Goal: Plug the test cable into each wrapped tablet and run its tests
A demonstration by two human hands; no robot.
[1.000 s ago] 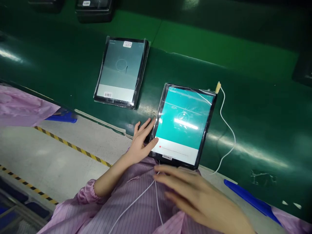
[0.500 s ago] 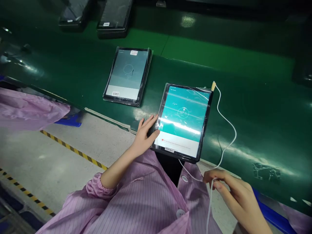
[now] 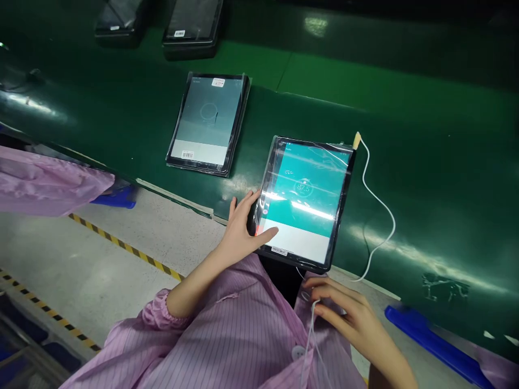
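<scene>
A tablet (image 3: 304,210) with a lit teal and white screen reading 87.5 lies on the green bench, under clear film. My left hand (image 3: 241,232) rests at its lower left, fingers spread along the edge and thumb over the screen. From a yellow plug (image 3: 357,140) at the tablet's top right corner, a white cable (image 3: 383,202) curves down the right side. Below the tablet, in front of my pink striped smock, my right hand (image 3: 344,310) pinches the cable between thumb and fingers; two strands hang from it. The cable's ends beyond that are not visible.
A second film-covered tablet (image 3: 206,124) with a dimmer screen lies to the left. Farther back sit two dark devices, one at the centre left (image 3: 194,24) and one at the far left (image 3: 119,21). A pink sleeve (image 3: 48,183) shows at the left edge.
My right hand has moved left along the smock with the cable. My left thumb has slid onto the screen, whose picture has shifted right, with a red patch showing at lower left.
</scene>
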